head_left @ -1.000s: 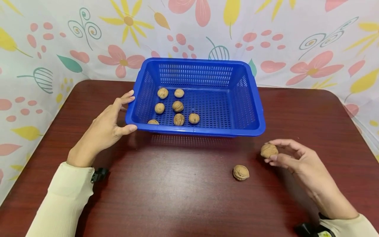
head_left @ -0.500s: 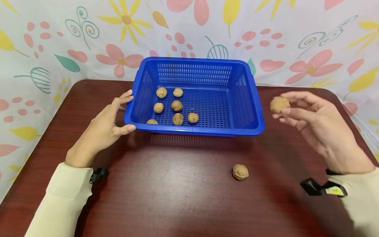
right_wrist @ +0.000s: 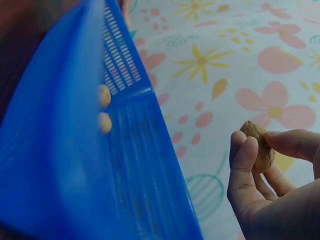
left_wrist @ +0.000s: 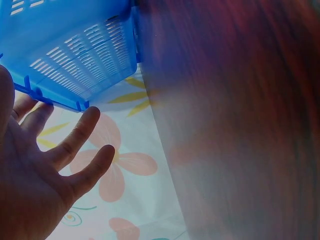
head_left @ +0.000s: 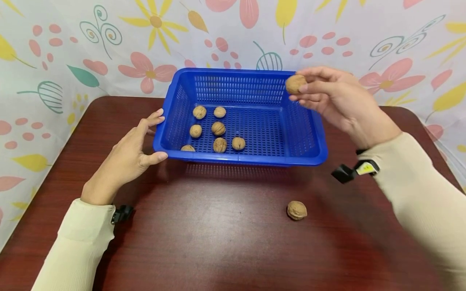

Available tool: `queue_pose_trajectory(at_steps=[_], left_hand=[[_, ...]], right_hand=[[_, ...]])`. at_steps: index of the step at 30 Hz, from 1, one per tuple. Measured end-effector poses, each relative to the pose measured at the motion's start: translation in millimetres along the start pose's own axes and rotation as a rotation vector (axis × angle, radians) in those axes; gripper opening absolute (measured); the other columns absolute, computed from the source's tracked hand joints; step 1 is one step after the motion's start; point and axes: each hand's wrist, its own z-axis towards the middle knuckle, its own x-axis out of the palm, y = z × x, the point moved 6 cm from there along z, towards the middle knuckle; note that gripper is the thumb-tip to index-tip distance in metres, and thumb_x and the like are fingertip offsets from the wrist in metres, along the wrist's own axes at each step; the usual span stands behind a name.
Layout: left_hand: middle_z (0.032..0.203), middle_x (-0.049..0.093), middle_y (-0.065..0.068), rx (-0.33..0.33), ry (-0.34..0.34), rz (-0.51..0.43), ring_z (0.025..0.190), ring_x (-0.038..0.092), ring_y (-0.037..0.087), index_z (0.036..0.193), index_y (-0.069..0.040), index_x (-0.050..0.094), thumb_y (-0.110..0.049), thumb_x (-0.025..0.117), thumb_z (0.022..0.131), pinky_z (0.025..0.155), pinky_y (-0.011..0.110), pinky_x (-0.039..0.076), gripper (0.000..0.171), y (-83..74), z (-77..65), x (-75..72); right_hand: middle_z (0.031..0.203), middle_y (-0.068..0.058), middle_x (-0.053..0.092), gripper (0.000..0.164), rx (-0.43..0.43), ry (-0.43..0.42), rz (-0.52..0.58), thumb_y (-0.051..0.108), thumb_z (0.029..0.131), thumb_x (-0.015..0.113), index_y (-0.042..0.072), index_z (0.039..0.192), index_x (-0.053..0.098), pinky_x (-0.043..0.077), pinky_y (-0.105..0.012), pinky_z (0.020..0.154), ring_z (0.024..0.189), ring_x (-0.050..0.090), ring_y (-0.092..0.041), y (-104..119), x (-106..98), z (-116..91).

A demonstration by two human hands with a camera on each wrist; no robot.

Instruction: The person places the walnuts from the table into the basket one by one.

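Note:
In the head view my right hand (head_left: 336, 99) pinches a walnut (head_left: 295, 84) between thumb and fingers, over the back right of a blue plastic basket (head_left: 240, 159). The right wrist view shows this walnut (right_wrist: 258, 146) at the fingertips, with the basket's wall beside it. Several walnuts (head_left: 218, 128) lie on the basket floor, mostly to the left; one is partly hidden by the front rim. My left hand (head_left: 125, 155) rests at the basket's left end, thumb at the front corner. In the left wrist view its fingers (left_wrist: 80, 135) are spread, fairly straight, tips at the rim.
One walnut (head_left: 296, 210) lies on the dark red-brown table (head_left: 218, 226) in front of the basket, right of the middle. A flower-patterned white cloth (head_left: 240, 36) hangs behind the table, close to the basket's back.
My right hand has lifted the walnut from over the table at the right, moving it up and then left to above the basket. The left hand and the basket stay in place.

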Motion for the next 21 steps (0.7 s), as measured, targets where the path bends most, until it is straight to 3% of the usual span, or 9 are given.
queue_pose_trajectory(at_steps=[6, 12, 21], left_hand=[[0.172, 0.033, -0.002, -0.001, 0.002, 0.001, 0.131, 0.056, 0.035, 0.166, -0.025, 0.025, -0.037, 0.079, 0.095, 0.099, 0.066, 0.043, 0.090, 0.2, 0.3, 0.6], [0.166, 0.042, 0.007, -0.013, 0.009, 0.006, 0.131, 0.055, 0.036, 0.167, -0.027, 0.022, -0.039, 0.078, 0.095, 0.098, 0.068, 0.043, 0.092, 0.2, 0.0, 1.0], [0.163, 0.045, 0.008, -0.027, 0.013, 0.014, 0.132, 0.054, 0.037, 0.167, -0.030, 0.021, -0.035, 0.080, 0.094, 0.097, 0.069, 0.043, 0.094, 0.0, -0.8, -0.5]], right_hand=[[0.103, -0.015, 0.077, 0.025, 0.078, -0.037, -0.086, -0.015, 0.097, 0.059, 0.002, 0.109, 0.073, 0.059, -0.029, 0.069, 0.083, 0.079, -0.028, -10.2, 26.3, 42.3], [0.103, -0.012, 0.074, 0.026, 0.158, -0.032, -0.109, -0.014, 0.097, 0.058, 0.005, 0.105, 0.073, 0.057, -0.029, 0.070, 0.083, 0.078, -0.028, -30.6, 36.4, 78.8], [0.109, -0.009, 0.068, 0.030, 0.316, 0.046, -0.192, -0.011, 0.101, 0.054, 0.003, 0.125, 0.063, 0.059, -0.028, 0.074, 0.087, 0.078, -0.027, -75.2, 47.0, 110.8]])
